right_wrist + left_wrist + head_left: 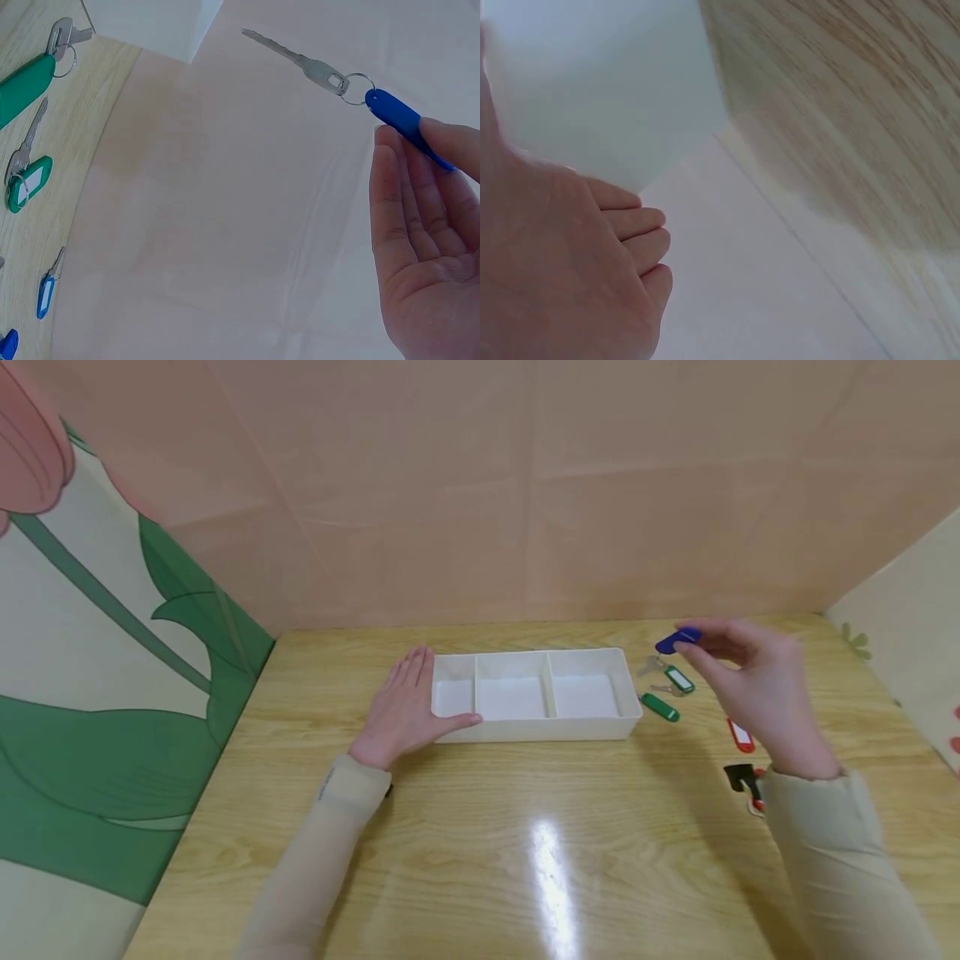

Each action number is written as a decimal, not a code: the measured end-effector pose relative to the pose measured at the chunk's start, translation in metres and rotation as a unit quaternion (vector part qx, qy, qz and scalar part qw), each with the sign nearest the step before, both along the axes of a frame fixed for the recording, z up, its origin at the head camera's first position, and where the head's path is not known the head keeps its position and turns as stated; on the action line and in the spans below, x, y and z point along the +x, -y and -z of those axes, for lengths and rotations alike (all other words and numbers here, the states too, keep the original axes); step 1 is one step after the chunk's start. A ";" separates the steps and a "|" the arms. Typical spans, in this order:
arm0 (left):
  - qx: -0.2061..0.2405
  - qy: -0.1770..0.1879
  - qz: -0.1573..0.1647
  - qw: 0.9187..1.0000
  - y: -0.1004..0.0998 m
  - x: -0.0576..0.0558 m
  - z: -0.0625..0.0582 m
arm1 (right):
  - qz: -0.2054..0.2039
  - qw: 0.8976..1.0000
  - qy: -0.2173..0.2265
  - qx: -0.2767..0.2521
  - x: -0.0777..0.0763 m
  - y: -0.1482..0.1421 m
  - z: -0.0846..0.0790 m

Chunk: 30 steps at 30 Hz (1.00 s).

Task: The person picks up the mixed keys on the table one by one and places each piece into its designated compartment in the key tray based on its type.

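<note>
Right wrist | blue tag (pixel 397 116) | pinched in right hand (pixel 426 244) | key (pixel 322 74) pointing away

Pinched between the thumb and fingertips of the right fingers (pixel 388 199), a slim, round-ended blue tag (pixel 405 120) is held in the air. A thin ring (pixel 361 73) links it to a silvery metal key (pixel 322 73), its blade pointing away from the fingers. The long white tray (pixel 532 731) sits upright, its smallest compartment beside the left fingers (pixel 424 672), which lie along that end, thumb over the near rim. Its two larger compartments stretch toward the right fingers.
</note>
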<state>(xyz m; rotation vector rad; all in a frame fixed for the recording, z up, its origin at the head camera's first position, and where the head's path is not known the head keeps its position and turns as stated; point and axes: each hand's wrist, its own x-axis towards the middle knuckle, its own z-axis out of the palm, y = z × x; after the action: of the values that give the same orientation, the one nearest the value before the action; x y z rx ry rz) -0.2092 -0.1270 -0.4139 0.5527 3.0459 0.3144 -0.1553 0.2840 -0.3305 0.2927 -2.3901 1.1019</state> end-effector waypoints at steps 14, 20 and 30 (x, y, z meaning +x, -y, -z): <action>-0.006 -0.001 -0.010 1.000 0.000 -0.001 0.004 | -0.027 0.999 -0.018 -0.012 -0.001 0.006 0.004; -0.009 0.003 -0.012 1.000 -0.001 -0.002 0.005 | -0.042 0.999 -0.020 -0.018 -0.003 0.010 0.006; -0.007 0.012 -0.012 1.000 -0.002 -0.001 0.003 | -0.050 0.999 -0.002 -0.016 -0.006 0.017 0.011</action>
<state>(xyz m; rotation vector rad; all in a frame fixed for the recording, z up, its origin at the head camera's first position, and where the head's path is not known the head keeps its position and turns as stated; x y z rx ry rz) -0.2098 -0.1247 -0.4169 0.5071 3.0321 0.2974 -0.1610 0.2667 -0.3417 0.4085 -2.3741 1.1808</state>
